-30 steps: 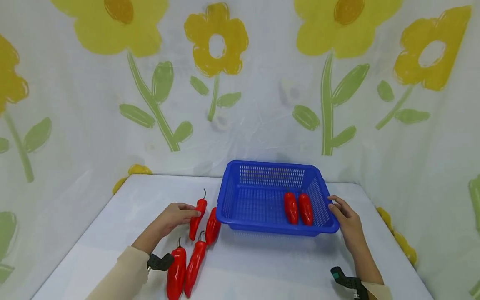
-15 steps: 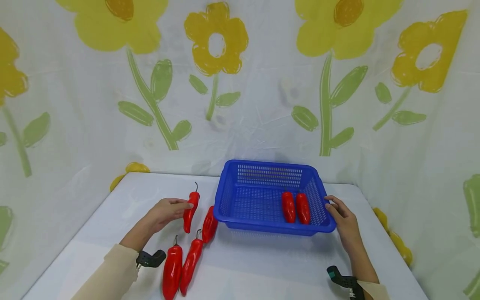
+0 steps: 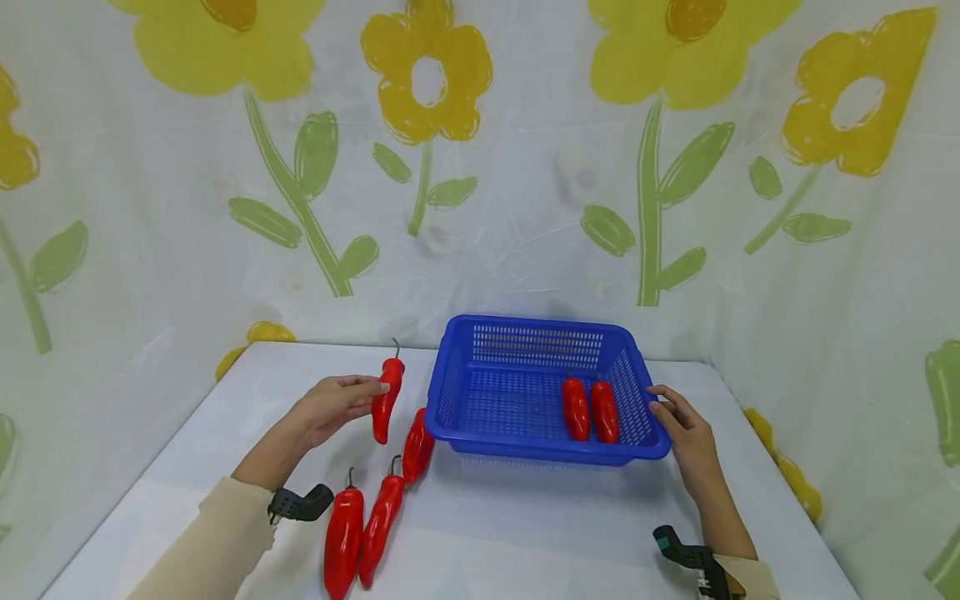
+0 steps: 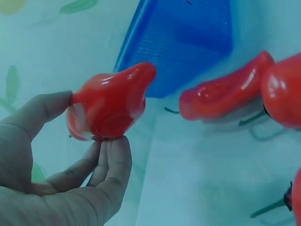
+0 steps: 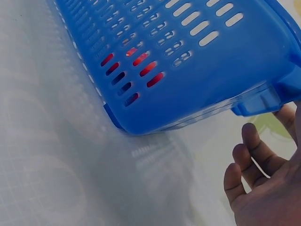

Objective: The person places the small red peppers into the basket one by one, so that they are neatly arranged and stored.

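Pinching a glossy, tapering red pepper with a thin stem between thumb and fingertips of the left hand, just left of the slotted blue plastic basket. Gripping its rim between thumb and forefinger of the right hand. Showing two shiny peppers inside and three smooth ones on the white table.

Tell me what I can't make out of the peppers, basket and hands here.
Inner peppers: in the right wrist view, the blue basket hides all but red glimpses through its slots.
Loose pepper nearest the basket: in the head view, its upper end is hidden by the basket's corner.
Two other peppers: cut off by the left wrist view's right edge.
Right hand: cut off by the right wrist view's right edge.
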{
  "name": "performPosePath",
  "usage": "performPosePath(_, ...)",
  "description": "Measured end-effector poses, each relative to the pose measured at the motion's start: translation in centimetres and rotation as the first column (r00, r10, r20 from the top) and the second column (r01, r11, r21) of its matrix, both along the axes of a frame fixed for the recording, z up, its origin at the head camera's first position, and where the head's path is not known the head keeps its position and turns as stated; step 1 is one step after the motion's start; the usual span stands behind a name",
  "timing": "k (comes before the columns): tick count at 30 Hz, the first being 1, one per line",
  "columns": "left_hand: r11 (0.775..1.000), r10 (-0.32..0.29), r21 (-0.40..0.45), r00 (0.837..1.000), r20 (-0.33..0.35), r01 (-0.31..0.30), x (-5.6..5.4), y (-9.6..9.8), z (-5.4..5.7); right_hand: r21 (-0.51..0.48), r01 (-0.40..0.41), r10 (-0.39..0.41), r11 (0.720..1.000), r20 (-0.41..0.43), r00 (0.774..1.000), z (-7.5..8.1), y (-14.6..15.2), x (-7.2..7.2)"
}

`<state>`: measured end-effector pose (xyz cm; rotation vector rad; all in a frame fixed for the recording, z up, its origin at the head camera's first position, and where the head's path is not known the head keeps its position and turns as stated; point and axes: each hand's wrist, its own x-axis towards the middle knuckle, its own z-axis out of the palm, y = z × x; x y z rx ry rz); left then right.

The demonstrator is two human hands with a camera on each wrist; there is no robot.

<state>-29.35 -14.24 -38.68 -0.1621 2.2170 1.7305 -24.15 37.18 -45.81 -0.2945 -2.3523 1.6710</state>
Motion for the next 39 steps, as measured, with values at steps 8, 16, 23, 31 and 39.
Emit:
performPosePath(8,0.999,-0.017,0.029,1.0,0.006,0.016,-0.3,1.2,0.8,0.012,0.007,-0.008,1.0,0.025,1.0,-0.1,0.0,-0.2)
performPosePath(16,0.997,-0.064,0.052,0.998,-0.022,0.065,-0.6,2.6,2.1,0.001,0.008,-0.008,1.0,0.032,0.999,0.1,-0.1,-0.3)
performPosePath(23,0.986,-0.088,0.137,0.995,-0.044,0.093,-1.0,4.8,3.0,0.003,0.004,-0.004,1.0,0.028,1.0,0.3,-0.1,0.0)
performPosePath(31,0.97,-0.109,0.212,0.993,-0.045,0.116,-1.8,7.8,3.8,0.02,-0.006,0.005,1.0,0.014,1.0,0.1,0.1,0.3)
performPosePath(39,0.963,-0.11,0.251,0.994,0.016,0.103,-3.2,10.4,4.5,0.011,0.003,-0.003,1.0,0.01,1.0,0.2,-0.2,0.0)
